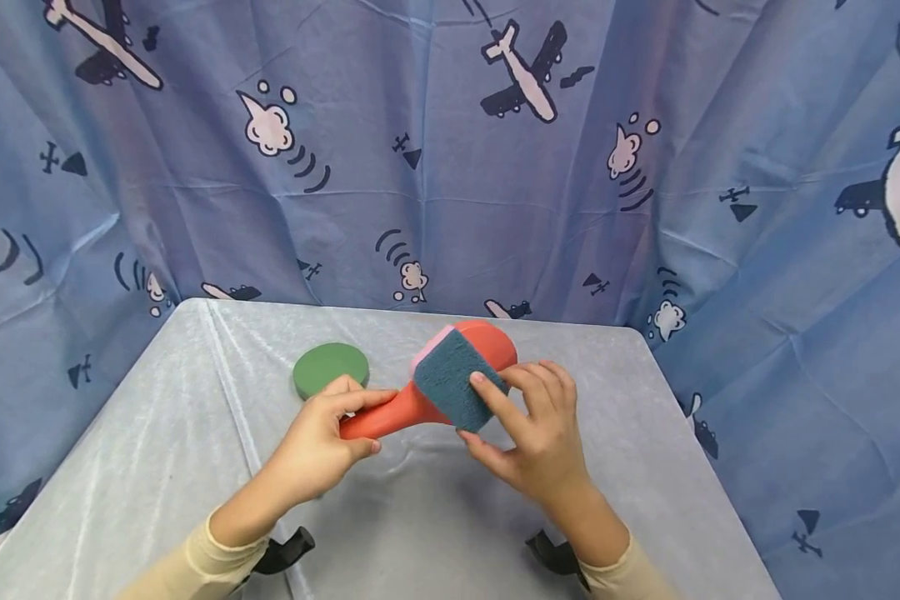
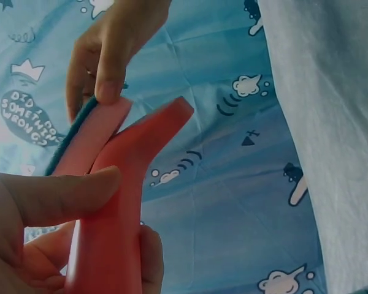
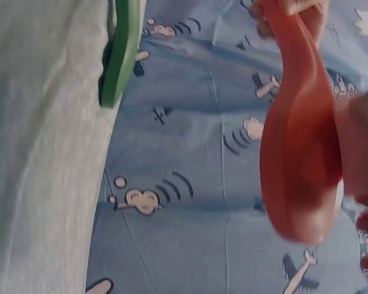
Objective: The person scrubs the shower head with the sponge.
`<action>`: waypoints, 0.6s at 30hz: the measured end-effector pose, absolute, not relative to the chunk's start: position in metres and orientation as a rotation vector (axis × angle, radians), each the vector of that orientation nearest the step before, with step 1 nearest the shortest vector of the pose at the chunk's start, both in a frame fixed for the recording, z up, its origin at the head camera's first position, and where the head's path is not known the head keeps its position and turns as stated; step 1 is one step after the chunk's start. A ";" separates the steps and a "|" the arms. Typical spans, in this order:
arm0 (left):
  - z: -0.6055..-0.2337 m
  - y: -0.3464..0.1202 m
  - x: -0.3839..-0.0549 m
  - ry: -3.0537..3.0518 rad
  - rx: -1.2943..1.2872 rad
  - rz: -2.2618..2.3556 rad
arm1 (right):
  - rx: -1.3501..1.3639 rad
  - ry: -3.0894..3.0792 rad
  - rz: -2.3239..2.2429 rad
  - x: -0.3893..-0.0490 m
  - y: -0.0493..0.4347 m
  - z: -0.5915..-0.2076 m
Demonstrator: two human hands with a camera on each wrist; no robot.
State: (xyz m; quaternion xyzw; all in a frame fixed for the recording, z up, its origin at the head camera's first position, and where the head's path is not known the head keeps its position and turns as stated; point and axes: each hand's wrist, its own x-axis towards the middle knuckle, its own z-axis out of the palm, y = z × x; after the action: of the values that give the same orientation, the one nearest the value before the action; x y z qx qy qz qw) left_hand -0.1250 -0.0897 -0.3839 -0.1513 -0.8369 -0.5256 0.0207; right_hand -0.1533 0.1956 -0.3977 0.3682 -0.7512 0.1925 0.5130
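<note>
A red scoop with a rounded head (image 1: 495,340) is held above the table by its handle, which my left hand (image 1: 307,450) grips between thumb and fingers. My right hand (image 1: 543,429) pinches a sponge (image 1: 453,385) with a blue-green scouring side and a pink foam side. In the left wrist view, the sponge's pink foam (image 2: 92,141) faces the scoop (image 2: 113,239) and lies against its head. The right wrist view shows the scoop's smooth outer side (image 3: 294,165), with the sponge (image 3: 354,150) against the opposite side.
A green round disc (image 1: 332,368) lies on the table behind my left hand. The table (image 1: 157,467) has a pale grey cloth cover. A blue curtain (image 1: 420,108) printed with airplanes hangs behind and along the sides. Black straps sit at both wrists.
</note>
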 end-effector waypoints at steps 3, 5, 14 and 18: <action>-0.384 -0.090 -0.124 -2.575 -0.493 -1.651 | 0.677 -1.871 0.566 -0.157 0.207 -0.394; -0.383 -0.091 -0.124 -2.557 -0.498 -1.672 | 0.567 -1.905 0.627 -0.159 0.213 -0.392; -0.384 -0.097 -0.130 -2.397 -0.415 -1.841 | 0.959 -1.787 0.456 -0.152 0.194 -0.396; -0.384 -0.099 -0.132 -2.257 -0.375 -2.029 | 0.895 -1.799 0.438 -0.150 0.196 -0.396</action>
State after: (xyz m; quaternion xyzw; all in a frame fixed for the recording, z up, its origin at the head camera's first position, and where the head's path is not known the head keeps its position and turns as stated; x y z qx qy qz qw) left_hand -0.1315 -0.0993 -0.3836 -0.1225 -0.7373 -0.6631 0.0418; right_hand -0.1503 0.1957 -0.3955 0.3728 -0.7492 0.1824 0.5161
